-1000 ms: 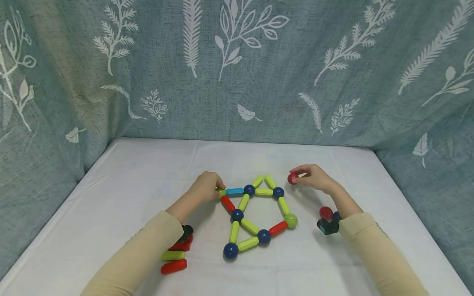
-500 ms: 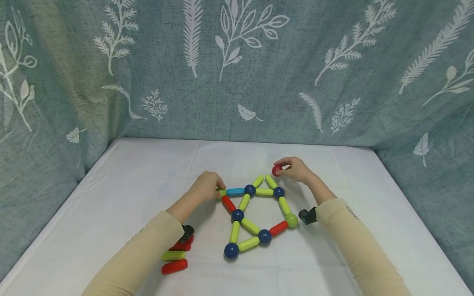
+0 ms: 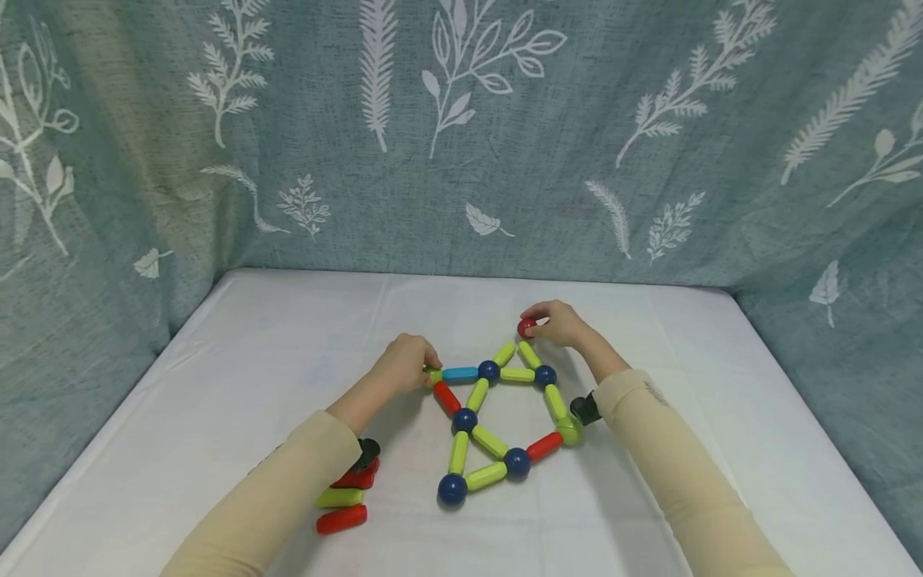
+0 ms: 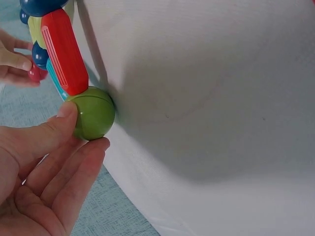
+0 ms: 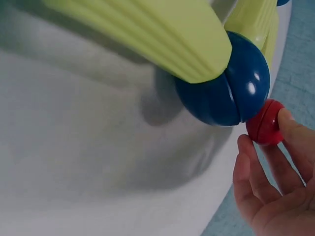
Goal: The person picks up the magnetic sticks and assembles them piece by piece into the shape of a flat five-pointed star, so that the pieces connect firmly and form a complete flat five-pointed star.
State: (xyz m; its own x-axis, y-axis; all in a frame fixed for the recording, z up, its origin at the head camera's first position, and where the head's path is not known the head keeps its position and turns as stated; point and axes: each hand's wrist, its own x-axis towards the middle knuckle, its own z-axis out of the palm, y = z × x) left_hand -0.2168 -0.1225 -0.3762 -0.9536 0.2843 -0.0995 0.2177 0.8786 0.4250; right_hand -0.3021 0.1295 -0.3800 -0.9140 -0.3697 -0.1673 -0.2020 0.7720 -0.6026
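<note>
My left hand [image 3: 403,366] pinches a green ball [image 4: 94,114] between thumb and fingers at the left corner of a flat ball-and-stick figure. A red stick [image 4: 65,51] and a blue stick [image 3: 460,374] join that ball. At the figure's far end my right hand [image 3: 561,325] pinches a red ball [image 5: 265,123] by thumb and fingertips. The red ball is right at the far tips of two yellow-green sticks [image 3: 530,354] that lean toward each other. A dark blue ball [image 5: 231,83] of the figure looms beside it in the right wrist view.
Loose red [image 3: 342,519] and yellow-green sticks [image 3: 340,498] lie by the left forearm, partly under its sleeve. A green ball [image 3: 570,431] forms the figure's right corner, close to the black wrist camera [image 3: 585,409]. White cloth [image 3: 303,320] covers the table; a patterned curtain [image 3: 404,200] hangs behind.
My right hand has carried the red ball leftward and slightly away from me, to the tips of the far sticks. The left hand has stayed on the green ball.
</note>
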